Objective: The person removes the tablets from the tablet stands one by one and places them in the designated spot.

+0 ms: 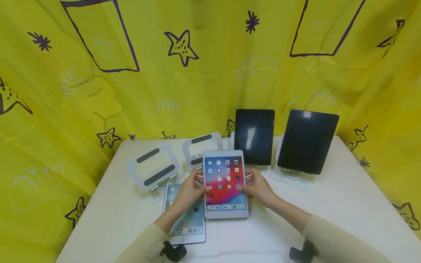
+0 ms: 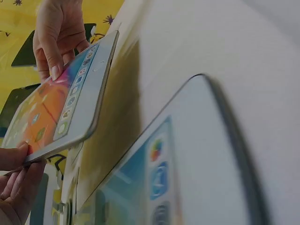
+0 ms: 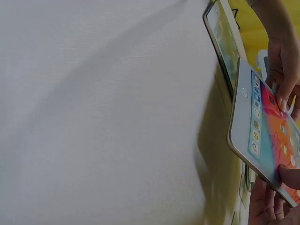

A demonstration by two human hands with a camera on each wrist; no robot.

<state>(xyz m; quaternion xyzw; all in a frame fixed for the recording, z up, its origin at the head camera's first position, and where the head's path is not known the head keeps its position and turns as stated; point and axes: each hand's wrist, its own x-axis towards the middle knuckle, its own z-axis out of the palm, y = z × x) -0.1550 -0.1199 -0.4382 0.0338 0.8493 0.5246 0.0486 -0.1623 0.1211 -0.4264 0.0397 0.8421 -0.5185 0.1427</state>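
Note:
Both hands hold up a white tablet (image 1: 225,182) with a lit red and blue home screen. My left hand (image 1: 190,186) pinches its left edge, thumb on the glass and fingers behind. On the opposite edge my right hand (image 1: 260,187) grips the same way. In the left wrist view the tablet (image 2: 65,93) is tilted and raised above the table, casting a shadow. A second white tablet (image 1: 187,230), its screen lit blue, lies on the table below my left forearm, partly covered by it and by the held tablet.
Two bare tablet stands, one at left (image 1: 173,159) and one behind the held tablet (image 1: 216,137), have grey pads. Two dark-screened tablets, a nearer-centre one (image 1: 254,137) and a right one (image 1: 307,142), lean on stands. A yellow curtain (image 1: 210,84) hangs behind the white table (image 1: 329,204).

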